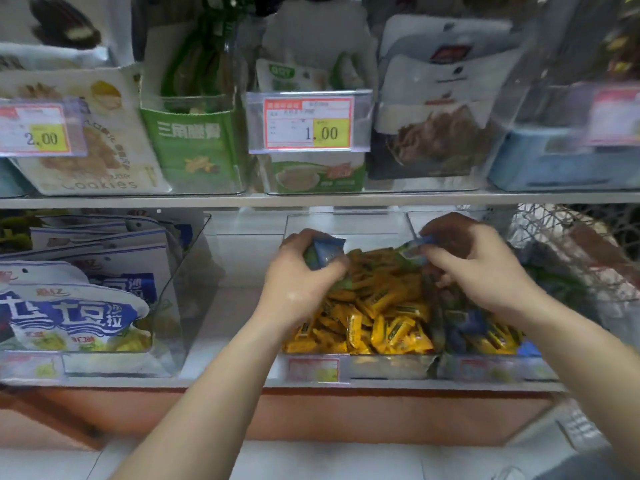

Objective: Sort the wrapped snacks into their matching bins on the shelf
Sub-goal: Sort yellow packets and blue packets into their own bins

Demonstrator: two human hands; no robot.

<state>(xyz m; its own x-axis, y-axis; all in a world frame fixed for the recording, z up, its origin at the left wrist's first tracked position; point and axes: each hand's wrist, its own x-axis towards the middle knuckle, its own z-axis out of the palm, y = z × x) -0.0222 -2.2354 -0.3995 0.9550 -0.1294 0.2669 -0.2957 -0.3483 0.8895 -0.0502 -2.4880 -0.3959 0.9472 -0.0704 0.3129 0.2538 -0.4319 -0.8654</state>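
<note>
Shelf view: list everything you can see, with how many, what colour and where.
yellow snacks: many, yellow-orange, heaped in the middle bin
blue bunch: a few packets, blue with some green, gripped above the heap
blue packet: one, blue, pinched above the heap's right side
clear bin: one, transparent, lower shelf centre
mixed packets: several, blue and yellow, next bin to the right
blue-and-white bags: several, lower left bin
cookie box: one, cream, upper left
green box: one, green, upper shelf
dark pouches: several, white and brown, upper right
price tags: at least two, red and yellow, upper shelf front
left hand: one, holds the blue bunch
right hand: one, pinches the blue packet
</note>
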